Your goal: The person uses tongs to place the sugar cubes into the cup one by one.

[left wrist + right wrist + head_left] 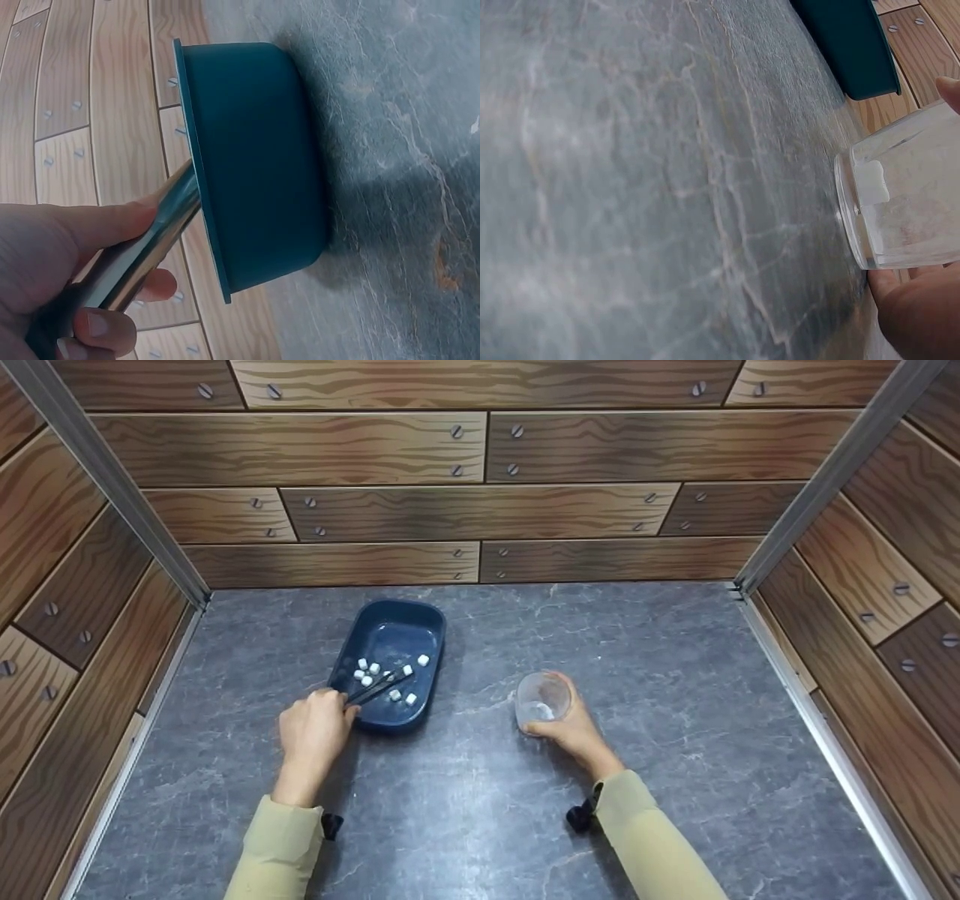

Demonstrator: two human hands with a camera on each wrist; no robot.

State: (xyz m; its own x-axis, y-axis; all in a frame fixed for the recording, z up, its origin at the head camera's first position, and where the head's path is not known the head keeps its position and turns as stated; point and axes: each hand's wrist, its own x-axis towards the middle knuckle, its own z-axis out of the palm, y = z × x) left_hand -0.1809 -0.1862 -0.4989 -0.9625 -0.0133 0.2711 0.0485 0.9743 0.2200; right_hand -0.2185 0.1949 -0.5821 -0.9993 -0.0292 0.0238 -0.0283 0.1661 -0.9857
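Several white cubes [367, 680] lie inside the dark blue tray [401, 640] in the head view. The left hand [313, 729] is closed around tongs [373, 690], whose tips are among these cubes; the right hand [576, 729] curves widely around a clear cup [531, 696], well apart from the tray. In the left wrist view, the tongs slant over the tray's rim. In the right wrist view, one white piece [871, 182] sits near the cup's bottom.

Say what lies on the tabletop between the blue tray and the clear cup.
In the head view, only a bare stretch of grey, marbled tabletop lies between the blue tray and the clear cup.
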